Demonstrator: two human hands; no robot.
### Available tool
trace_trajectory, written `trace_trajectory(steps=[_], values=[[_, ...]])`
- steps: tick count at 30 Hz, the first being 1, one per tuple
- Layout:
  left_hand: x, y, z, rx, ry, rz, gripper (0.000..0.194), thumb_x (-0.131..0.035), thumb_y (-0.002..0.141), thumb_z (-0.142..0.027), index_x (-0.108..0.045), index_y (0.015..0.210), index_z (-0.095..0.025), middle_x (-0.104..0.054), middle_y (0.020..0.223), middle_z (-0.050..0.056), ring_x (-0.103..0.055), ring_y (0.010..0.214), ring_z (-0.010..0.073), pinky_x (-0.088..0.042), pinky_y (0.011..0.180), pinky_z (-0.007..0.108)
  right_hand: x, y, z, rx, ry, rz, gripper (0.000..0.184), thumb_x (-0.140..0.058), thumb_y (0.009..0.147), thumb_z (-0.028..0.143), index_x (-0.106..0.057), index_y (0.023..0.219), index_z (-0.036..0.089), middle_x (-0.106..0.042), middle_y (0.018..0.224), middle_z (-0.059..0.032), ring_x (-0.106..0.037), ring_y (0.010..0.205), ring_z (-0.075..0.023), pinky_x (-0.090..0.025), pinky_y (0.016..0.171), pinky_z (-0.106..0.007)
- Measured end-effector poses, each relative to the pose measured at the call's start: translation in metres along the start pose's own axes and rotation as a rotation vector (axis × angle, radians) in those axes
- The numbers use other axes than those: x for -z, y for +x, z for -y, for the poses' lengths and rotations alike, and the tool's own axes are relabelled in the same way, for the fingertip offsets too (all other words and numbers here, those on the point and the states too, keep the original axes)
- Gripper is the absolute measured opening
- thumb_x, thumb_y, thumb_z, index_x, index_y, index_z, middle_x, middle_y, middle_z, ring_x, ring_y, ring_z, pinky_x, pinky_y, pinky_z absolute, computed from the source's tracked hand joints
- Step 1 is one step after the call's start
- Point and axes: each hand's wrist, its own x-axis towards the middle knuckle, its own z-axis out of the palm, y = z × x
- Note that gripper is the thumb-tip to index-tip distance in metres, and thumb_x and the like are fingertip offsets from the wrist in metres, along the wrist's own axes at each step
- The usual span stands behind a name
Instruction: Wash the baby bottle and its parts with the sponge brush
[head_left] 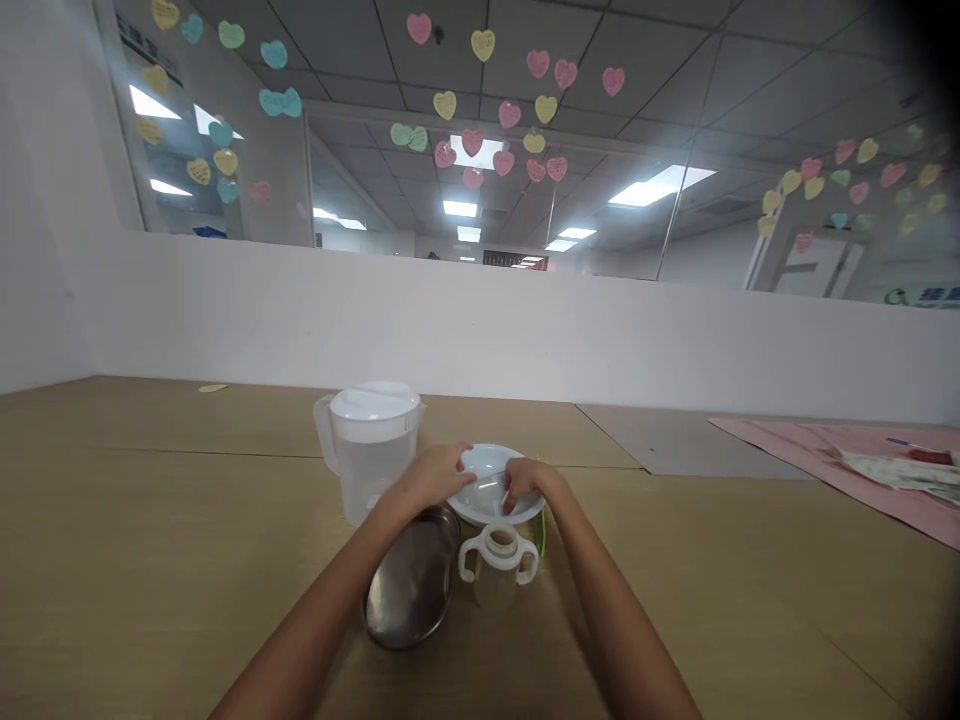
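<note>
two hands, left, right, hiding plastic-looking plate

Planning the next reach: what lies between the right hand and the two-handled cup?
In the head view, the near rim of the white plate lies between the right hand and the two-handled cup.

Two forearms, bare from the lower edge of the view to the wrists: long, slender and smooth, narrowed gradually toward the hands. A left hand and a right hand, both small and rounded across the backs, with slim, tapered fingers. Nails and fine skin detail too small and blurred to make out. All of it uncovered, with no markings seen.
</note>
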Motion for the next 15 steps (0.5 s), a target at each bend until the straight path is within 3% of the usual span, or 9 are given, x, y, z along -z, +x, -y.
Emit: trace_trajectory(steps=[2, 5, 7, 9, 11, 15], values=[[0.031, -0.013, -0.008, -0.03, -0.143, -0.111, 0.046, -0.047, 0.077, -0.038, -0.047, 0.119, -0.019, -0.065, 0.092, 0.006, -0.06, 0.082, 0.0173, -0.045, 0.07, 0.025, -0.001, 0.001, -0.001, -0.017, -0.007, 0.03, 0.05, -0.077, 0.04, 0.031, -0.068, 0.086, 0.014, -0.067, 0.092, -0.0077, -0.061, 0.083, -0.0255, -0.046, 0.066, -0.028], [0.081, -0.038, -0.009, -0.017, -0.236, -0.455, 0.045, -0.042, 0.078, -0.048, -0.05, 0.115, -0.024, -0.065, 0.084, 0.002, -0.059, 0.078, 0.0164, -0.044, 0.071, 0.027, -0.002, 0.003, -0.006, -0.026, 0.004, 0.041, 0.063, -0.077, 0.039, 0.032, -0.065, 0.099, 0.016, -0.064, 0.102, -0.0081, -0.06, 0.088, -0.0261, -0.046, 0.068, -0.028], [0.103, -0.049, 0.004, 0.112, -0.223, -0.715, 0.044, -0.041, 0.078, -0.051, -0.053, 0.109, -0.023, -0.064, 0.081, 0.002, -0.059, 0.075, 0.0162, -0.044, 0.069, 0.026, -0.002, 0.003, -0.007, -0.021, 0.018, 0.03, 0.071, -0.078, 0.037, 0.03, -0.061, 0.105, 0.019, -0.062, 0.108, -0.0078, -0.059, 0.092, -0.026, -0.046, 0.069, -0.028], [0.109, -0.052, 0.029, 0.3, -0.118, -0.887, 0.043, -0.038, 0.078, -0.052, -0.056, 0.102, -0.022, -0.063, 0.079, 0.004, -0.059, 0.073, 0.0181, -0.044, 0.07, 0.029, -0.001, 0.002, -0.007, -0.014, 0.034, 0.01, 0.073, -0.078, 0.036, 0.028, -0.06, 0.106, 0.019, -0.061, 0.109, -0.0083, -0.059, 0.092, -0.0264, -0.046, 0.07, -0.029], [0.104, -0.047, 0.058, 0.487, -0.028, -0.887, 0.046, -0.034, 0.079, -0.053, -0.058, 0.097, -0.019, -0.063, 0.078, 0.008, -0.059, 0.077, 0.0232, -0.044, 0.072, 0.035, 0.002, -0.002, -0.006, 0.0, 0.056, -0.036, 0.068, -0.078, 0.038, 0.026, -0.061, 0.104, 0.017, -0.062, 0.106, -0.0091, -0.059, 0.091, -0.0264, -0.045, 0.071, -0.029], [0.083, -0.032, 0.108, 0.622, -0.117, -0.665, 0.06, -0.027, 0.078, -0.058, -0.054, 0.105, -0.011, -0.063, 0.088, 0.017, -0.058, 0.087, 0.0317, -0.043, 0.074, 0.044, 0.018, -0.024, -0.001, 0.061, 0.121, -0.206, 0.046, -0.067, 0.061, 0.029, -0.059, 0.104, 0.012, -0.062, 0.101, -0.0111, -0.059, 0.088, -0.0214, -0.044, 0.073, -0.027]])
